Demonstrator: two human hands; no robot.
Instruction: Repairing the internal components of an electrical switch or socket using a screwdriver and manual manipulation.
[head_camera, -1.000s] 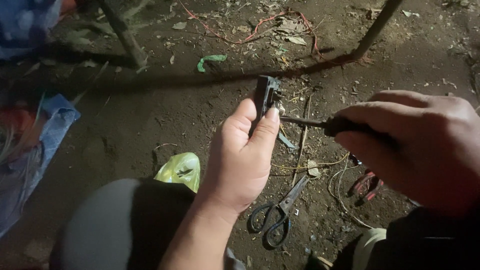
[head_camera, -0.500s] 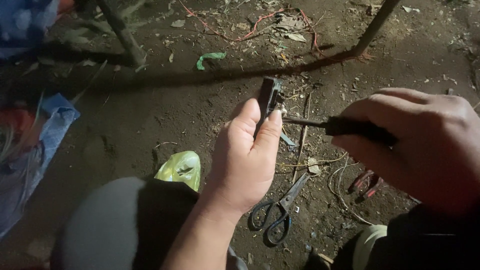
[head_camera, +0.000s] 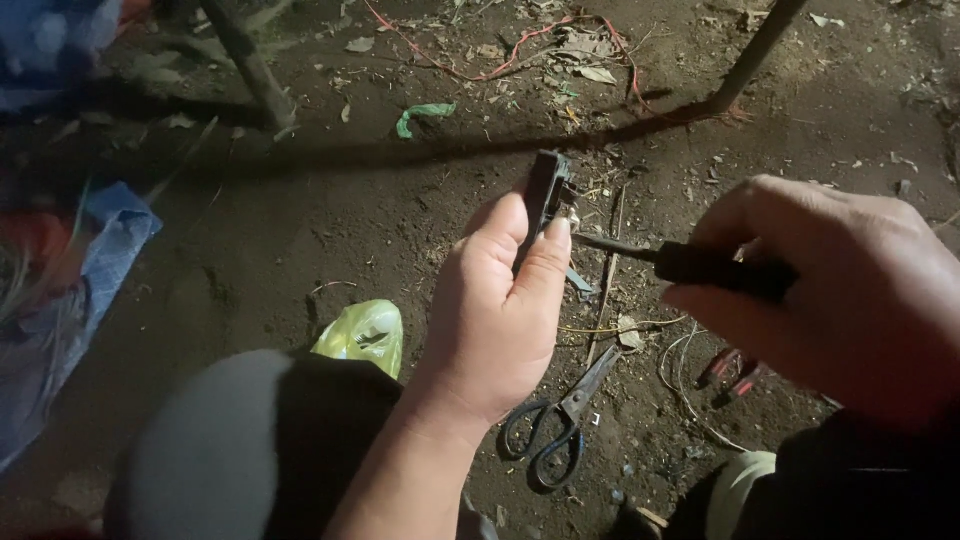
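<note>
My left hand (head_camera: 497, 305) holds a small dark rectangular part (head_camera: 547, 190) upright between thumb and fingers, above the dirt ground. My right hand (head_camera: 835, 290) grips the black handle of a screwdriver (head_camera: 690, 262). Its thin shaft points left and its tip meets the side of the dark part. Both hands are closed around what they hold.
Black-handled scissors (head_camera: 560, 420) lie on the soil below my left hand. Red-handled pliers (head_camera: 735, 368) and thin loose wire (head_camera: 680, 375) lie under my right hand. A yellow-green plastic bag (head_camera: 365, 335), a blue cloth (head_camera: 95, 260), a red wire (head_camera: 520, 45) and two slanted poles surround.
Both hands have shifted slightly. The screwdriver tip stays against the dark part, and my right hand has drawn a little lower and nearer.
</note>
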